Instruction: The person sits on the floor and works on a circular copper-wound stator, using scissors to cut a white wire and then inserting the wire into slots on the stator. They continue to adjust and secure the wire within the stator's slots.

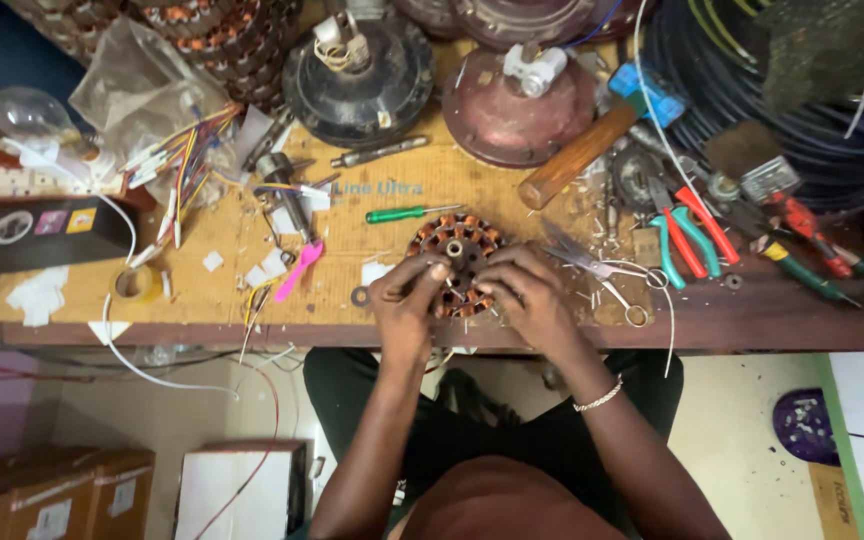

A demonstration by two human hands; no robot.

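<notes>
Both hands rest on the round copper-wound motor stator [457, 250] at the near edge of the wooden workbench [392, 210]: the left hand [407, 300] pinches its rim with curled fingers, and the right hand [527, 295] grips the opposite side. The steel scissors [592, 268] lie open just beside the right hand, so I judge a wrist could catch the blades. The stator could also slip off the edge, because it sits very near it.

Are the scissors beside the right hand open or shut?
Open: the scissors lie flat on the bench with blades spread apart, just beside the right hand.
</notes>
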